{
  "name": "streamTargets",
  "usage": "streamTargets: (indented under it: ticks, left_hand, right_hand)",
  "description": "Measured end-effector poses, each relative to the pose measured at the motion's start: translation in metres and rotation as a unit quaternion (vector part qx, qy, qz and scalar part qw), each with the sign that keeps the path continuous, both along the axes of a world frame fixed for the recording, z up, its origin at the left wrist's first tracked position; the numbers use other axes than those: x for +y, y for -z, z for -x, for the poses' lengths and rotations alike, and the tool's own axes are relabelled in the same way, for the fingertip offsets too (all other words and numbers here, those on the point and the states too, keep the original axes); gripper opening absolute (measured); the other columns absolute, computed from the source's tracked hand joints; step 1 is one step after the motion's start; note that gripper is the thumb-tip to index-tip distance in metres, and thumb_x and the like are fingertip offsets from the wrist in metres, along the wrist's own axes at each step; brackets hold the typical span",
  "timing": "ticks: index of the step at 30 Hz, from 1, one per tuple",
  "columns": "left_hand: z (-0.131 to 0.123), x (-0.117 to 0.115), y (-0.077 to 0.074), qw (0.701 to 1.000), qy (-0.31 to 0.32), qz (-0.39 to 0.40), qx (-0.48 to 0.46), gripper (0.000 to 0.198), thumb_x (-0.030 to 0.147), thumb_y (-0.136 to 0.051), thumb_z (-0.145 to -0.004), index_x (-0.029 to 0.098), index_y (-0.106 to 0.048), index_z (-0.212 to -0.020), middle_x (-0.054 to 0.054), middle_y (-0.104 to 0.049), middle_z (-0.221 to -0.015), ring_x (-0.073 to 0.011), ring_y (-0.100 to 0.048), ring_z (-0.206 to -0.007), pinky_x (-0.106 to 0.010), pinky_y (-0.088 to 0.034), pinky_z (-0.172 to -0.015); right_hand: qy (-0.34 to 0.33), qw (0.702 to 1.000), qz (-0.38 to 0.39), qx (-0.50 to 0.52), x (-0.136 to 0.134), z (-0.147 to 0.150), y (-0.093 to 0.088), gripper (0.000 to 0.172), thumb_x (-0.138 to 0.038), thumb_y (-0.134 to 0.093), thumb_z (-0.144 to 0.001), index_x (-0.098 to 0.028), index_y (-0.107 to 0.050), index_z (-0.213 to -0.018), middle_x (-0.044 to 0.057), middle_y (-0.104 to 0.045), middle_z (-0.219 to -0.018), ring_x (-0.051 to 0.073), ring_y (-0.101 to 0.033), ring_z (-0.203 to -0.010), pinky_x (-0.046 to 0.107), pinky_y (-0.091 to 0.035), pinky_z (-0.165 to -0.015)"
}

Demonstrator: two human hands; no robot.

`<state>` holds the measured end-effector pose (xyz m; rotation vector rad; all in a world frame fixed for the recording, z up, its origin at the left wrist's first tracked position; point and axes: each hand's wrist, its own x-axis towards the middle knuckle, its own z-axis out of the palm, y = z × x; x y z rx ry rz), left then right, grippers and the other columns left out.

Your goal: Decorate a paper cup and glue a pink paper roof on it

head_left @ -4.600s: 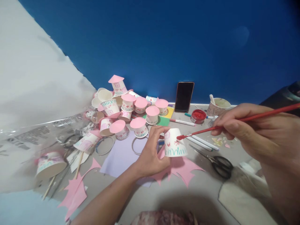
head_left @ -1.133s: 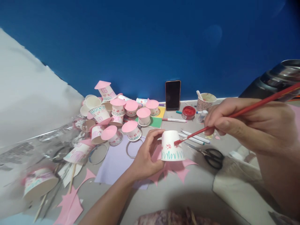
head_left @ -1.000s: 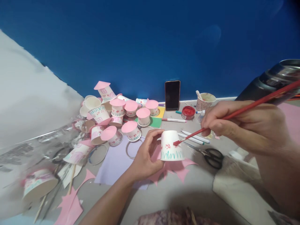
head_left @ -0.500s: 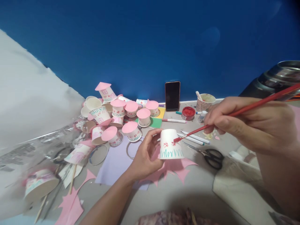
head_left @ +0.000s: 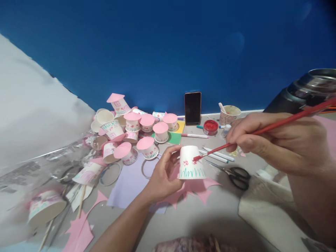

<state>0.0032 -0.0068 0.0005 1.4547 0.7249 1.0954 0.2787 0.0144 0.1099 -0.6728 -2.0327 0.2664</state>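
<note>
At lower centre, an upturned paper cup is pinched at its side by the left hand. A red paintbrush is gripped by the right hand at centre right, tip touching the cup wall. The cup is judged light and crushable, best held gently by its stiffer ends.

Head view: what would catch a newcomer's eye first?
Centre stage, the left hand holds an upturned paper cup while the right hand touches a red paintbrush to its side. Behind to the left sits a heap of pink-roofed cup houses, all against a deep blue wall.
</note>
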Motion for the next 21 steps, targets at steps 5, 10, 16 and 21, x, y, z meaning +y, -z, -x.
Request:
streamTargets:
  ticks: [5, 10, 16, 21]
  left_hand:
    - [-0.0004, 0.0006, 0.0, 1.0, 0.003, 0.005, -0.011, 0.072, 0.012, -0.081, -0.075, 0.027, -0.052, -0.139, -0.013, -0.055, -0.143, -0.0356, -0.054, -0.138, -0.053, -0.044, -0.116]
    - [0.0001, 0.0005, 0.0007, 1.0, 0.001, 0.009, -0.006, 0.073, 0.009, -0.079, -0.074, 0.027, -0.052, -0.139, -0.012, -0.055, -0.142, -0.0356, -0.054, -0.139, -0.053, -0.043, -0.117]
    - [0.0003, 0.0, 0.0016, 1.0, 0.009, 0.006, -0.007, 0.074, 0.007, -0.079, -0.073, 0.026, -0.052, -0.14, -0.013, -0.054, -0.144, -0.0353, -0.053, -0.14, -0.052, -0.042, -0.118]
    - [-0.0013, -0.0012, -0.0013, 1.0, 0.011, 0.002, -0.012, 0.068, 0.012, -0.078, -0.079, 0.027, -0.05, -0.139, -0.012, -0.056, -0.142, -0.0333, -0.055, -0.138, -0.049, -0.044, -0.115]
  right_hand:
    - [0.011, 1.0, 0.0, 0.022, -0.0007, -0.0027, 0.0013, 0.017, -0.021, -0.067, -0.097, -0.028, -0.071, -0.082, -0.001, -0.074, -0.077, 0.017, -0.072, -0.069, 0.03, -0.056, -0.056]
    - [-0.007, 1.0, 0.01, 0.004, -0.0009, 0.0002, 0.001, 0.016, -0.024, -0.065, -0.099, -0.026, -0.069, -0.084, -0.001, -0.073, -0.075, 0.016, -0.072, -0.066, 0.028, -0.055, -0.053]
    - [-0.003, 1.0, 0.003, 0.005, -0.0009, 0.0011, 0.0015, 0.014, -0.025, -0.066, -0.099, -0.027, -0.07, -0.086, -0.003, -0.072, -0.075, 0.015, -0.071, -0.066, 0.027, -0.055, -0.054]
    - [0.036, 0.998, 0.002, 0.059, -0.0026, -0.0021, 0.0028, 0.016, -0.021, -0.068, -0.097, -0.028, -0.073, -0.084, -0.002, -0.073, -0.079, 0.015, -0.07, -0.069, 0.03, -0.053, -0.057]
